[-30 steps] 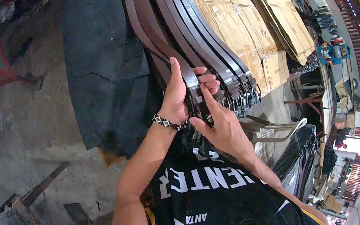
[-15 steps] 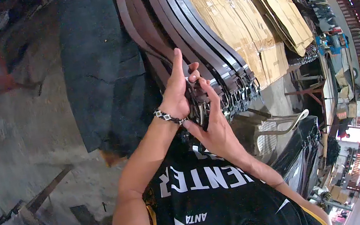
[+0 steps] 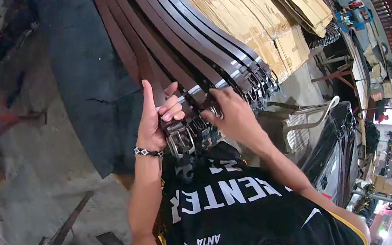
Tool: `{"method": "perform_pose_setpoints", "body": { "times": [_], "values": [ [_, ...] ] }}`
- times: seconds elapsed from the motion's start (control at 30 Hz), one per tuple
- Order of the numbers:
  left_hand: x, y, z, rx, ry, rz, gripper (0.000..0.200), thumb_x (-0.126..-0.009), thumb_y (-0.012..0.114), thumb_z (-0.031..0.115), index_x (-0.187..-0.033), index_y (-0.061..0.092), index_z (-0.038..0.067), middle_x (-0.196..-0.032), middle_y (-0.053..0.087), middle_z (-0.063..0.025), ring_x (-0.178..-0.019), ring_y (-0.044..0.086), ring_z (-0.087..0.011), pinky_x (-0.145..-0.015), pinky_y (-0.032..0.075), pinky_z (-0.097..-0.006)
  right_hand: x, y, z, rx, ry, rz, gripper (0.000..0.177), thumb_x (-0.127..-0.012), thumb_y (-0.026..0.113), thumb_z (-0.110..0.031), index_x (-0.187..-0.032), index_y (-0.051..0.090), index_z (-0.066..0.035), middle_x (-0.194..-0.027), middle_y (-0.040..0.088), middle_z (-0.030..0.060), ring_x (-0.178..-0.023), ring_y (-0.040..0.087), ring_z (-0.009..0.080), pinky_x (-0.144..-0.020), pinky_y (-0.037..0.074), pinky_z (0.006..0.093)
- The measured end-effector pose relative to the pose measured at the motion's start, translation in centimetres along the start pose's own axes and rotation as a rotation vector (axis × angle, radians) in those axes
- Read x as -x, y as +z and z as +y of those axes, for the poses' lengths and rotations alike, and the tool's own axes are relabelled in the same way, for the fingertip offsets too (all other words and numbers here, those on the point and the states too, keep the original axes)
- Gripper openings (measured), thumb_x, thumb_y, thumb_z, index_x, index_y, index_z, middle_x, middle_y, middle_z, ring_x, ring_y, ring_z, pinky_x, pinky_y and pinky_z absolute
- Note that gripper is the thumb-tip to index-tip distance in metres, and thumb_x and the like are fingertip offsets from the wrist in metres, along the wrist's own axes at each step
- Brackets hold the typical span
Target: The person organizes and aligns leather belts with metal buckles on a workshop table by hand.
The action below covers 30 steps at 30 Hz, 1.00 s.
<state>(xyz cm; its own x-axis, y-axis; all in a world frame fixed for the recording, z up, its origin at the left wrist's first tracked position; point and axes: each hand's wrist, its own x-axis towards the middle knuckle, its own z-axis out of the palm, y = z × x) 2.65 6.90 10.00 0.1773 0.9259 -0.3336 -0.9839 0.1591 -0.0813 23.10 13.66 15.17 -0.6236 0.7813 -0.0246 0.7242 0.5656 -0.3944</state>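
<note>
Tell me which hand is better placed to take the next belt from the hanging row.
Probably the right hand: it rests against the hanging row. The left hand is busy, closed around a belt above its buckle.

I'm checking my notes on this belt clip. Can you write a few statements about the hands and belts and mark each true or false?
1. The left hand is closed around a brown belt just above its buckle. True.
2. The right hand hangs free, well away from the belts. False: its fingers rest on the buckle ends of the row of belts.
3. A beaded bracelet sits on the right wrist. False: it is on the left wrist.
4. Flattened cardboard lies beside the belts. True.
</note>
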Motion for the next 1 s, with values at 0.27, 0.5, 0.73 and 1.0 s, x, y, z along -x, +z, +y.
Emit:
{"method": "perform_pose_setpoints", "body": {
  "times": [0.27, 0.5, 0.73, 1.0],
  "values": [
    [-0.8, -0.4, -0.8, 0.013, 0.026, 0.038, 0.063, -0.096, 0.053, 0.067, -0.094, 0.063, 0.005, -0.059, 0.035, 0.0065, -0.050, 0.041, -0.0067, -0.058, 0.044, -0.0254, -0.7, 0.3, 0.5, 0.026, -0.076, 0.070, 0.047, -0.087, 0.074, -0.021, -0.123, 0.062, 0.007, -0.085, 0.068, 0.0178, -0.072, 0.066, 0.0344, -0.069, 0.053, 0.0443],
    [-2.7, 1.5, -2.2, -0.133, 0.078, 0.180, 0.063, -0.091, 0.058, 0.071, -0.087, 0.057, 0.008, -0.067, 0.050, 0.0010, -0.060, 0.055, -0.0147, -0.070, 0.055, -0.0327, -0.9, -7.6, -4.3, -0.471, 0.183, 0.129, 0.048, -0.090, 0.073, -0.028, -0.120, 0.064, 0.008, -0.066, 0.061, 0.0105, -0.054, 0.053, 0.0154, -0.051, 0.042, 0.0335],
    [-5.2, 3.4, -2.6, -0.075, 0.173, 0.068, 0.073, -0.088, 0.052, 0.076, -0.094, 0.058, 0.004, -0.094, 0.069, -0.0127, -0.093, 0.071, -0.0267, -0.089, 0.061, -0.0430, 3.7, -8.3, -6.3, -0.369, 0.218, -0.155, 0.063, -0.086, 0.079, -0.023, -0.136, 0.055, 0.006, -0.085, 0.069, 0.0148, -0.067, 0.067, 0.0220, -0.065, 0.053, 0.0338],
    [-6.0, 4.2, -3.2, -0.154, 0.150, 0.145, 0.070, -0.085, 0.062, 0.073, -0.095, 0.056, 0.005, -0.088, 0.067, -0.0134, -0.080, 0.069, -0.0258, -0.081, 0.062, -0.0440, 4.3, -6.7, -4.8, -0.278, 0.127, -0.061, 0.068, -0.085, 0.081, -0.024, -0.137, 0.052, 0.008, -0.096, 0.071, 0.0224, -0.086, 0.072, 0.0331, -0.078, 0.057, 0.0394]
  ]
}}
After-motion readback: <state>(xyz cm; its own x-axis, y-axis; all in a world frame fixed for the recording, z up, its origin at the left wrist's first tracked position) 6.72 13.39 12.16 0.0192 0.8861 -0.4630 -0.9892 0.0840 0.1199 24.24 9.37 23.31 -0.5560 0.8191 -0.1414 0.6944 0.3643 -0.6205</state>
